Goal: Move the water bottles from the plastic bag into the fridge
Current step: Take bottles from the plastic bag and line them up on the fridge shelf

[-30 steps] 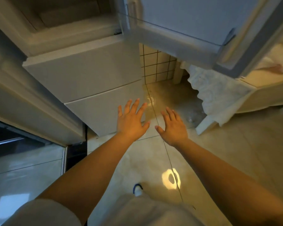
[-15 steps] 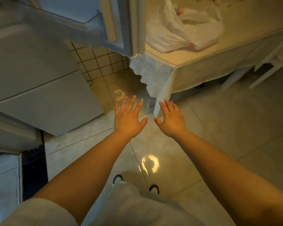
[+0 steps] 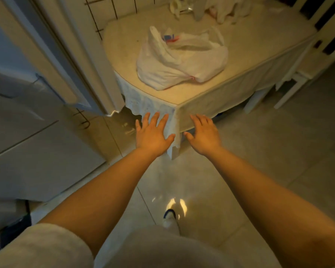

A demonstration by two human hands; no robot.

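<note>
Both arms were stretched forward, palms down, above the tiled floor. The left hand had its fingers straight and spread and held nothing; its fingertips showed in front of the hanging corner of the tablecloth, though whether they touched the cloth could not be told. The right hand was likewise flat, its fingers straight and a little apart, holding nothing, seen against the near edge of the table. The two hands lay side by side with the drooping point of the cloth between them.

On the table, well beyond the hands, sat the white plastic bag, slumped and crumpled, its mouth open toward the far side. A bit of blue and red showed inside near its top; the bottles themselves could not be made out. Farther back on the table lay more crumpled white things, too blurred to name.

Left of the table stood the fridge, with its door swung open so that the door's edge came down just beside the table's left corner. A tiled wall rose behind the table. Right of the table were the legs of a white chair. Below the hands, a shoe with a dark rim stood on the floor beside a bright reflection of light.
</note>
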